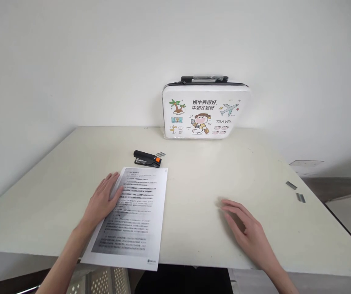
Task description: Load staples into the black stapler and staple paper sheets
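Note:
A printed sheet of paper (pixel 132 208) lies on the left part of the table, its lower edge jutting past the table's front edge. Whether it is one sheet or several, I cannot tell. My left hand (pixel 103 200) rests flat with fingers stretched along the paper's left edge, the thumb on the print. Just beyond the top of the paper sits a black stapler (pixel 147 158) with an orange patch. Small strips of staples (pixel 161 154) lie beside it. My right hand (pixel 244 224) is by itself over the table, fingers slightly curved and apart, holding nothing.
A white cartoon-printed case (pixel 206 112) with a black handle stands against the wall at the back. More staple strips (pixel 296 192) lie near the right edge of the white table (pixel 193 183). A wall plate (pixel 307 163) shows beyond that edge. A perforated basket (pixel 108 281) is below the front edge.

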### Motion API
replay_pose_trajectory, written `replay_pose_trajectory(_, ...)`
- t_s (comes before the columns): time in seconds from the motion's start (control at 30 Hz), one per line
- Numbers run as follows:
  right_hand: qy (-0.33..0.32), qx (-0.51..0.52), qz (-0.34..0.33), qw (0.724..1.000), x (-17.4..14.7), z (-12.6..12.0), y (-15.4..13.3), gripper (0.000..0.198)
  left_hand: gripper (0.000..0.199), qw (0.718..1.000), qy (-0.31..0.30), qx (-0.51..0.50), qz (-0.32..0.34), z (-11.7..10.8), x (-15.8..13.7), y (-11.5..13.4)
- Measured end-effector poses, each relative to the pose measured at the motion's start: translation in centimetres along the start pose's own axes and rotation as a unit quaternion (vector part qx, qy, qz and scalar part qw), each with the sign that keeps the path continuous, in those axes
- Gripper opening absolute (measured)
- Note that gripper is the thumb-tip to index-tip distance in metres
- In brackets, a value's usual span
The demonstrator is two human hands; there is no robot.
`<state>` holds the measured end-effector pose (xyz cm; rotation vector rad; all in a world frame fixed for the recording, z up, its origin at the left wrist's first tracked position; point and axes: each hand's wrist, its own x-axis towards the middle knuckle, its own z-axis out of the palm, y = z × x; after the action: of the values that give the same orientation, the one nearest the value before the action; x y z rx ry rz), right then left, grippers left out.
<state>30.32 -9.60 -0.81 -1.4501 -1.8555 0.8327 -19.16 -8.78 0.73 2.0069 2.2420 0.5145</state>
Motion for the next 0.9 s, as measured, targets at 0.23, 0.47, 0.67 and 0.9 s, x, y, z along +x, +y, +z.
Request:
replay_pose_trajectory(0.23, -0.001, -0.008, -0.006, 1.0, 0.1, -0.2, 0.2, 0.035, 0.07, 1.0, -0.001, -0.01, -0.004, 0.0, 0.0, 0.2)
replay_pose_trajectory(0.47, -0.002, -0.011, -0.005, 1.0, 0.2, -0.1, 0.3, 0.035, 0.07, 0.996, -0.001, -0.059, -0.07, -1.0, 0.0, 0.9)
replay_pose_trajectory(0.67, 0.001, -0.014, -0.002, 1.0, 0.2, -0.1, 0.4, 0.035, 0.066, 0.992, -0.009, -0.072, -0.105, -1.9, 0.0, 1.4)
replay_pose_trajectory(0.9, 0.0, -0.008, -0.003, 1.0, 0.1, -0.2, 0.3, 0.036, 0.063, 0.991, -0.007, -0.074, -0.11, -1.6, 0.0, 1.0)
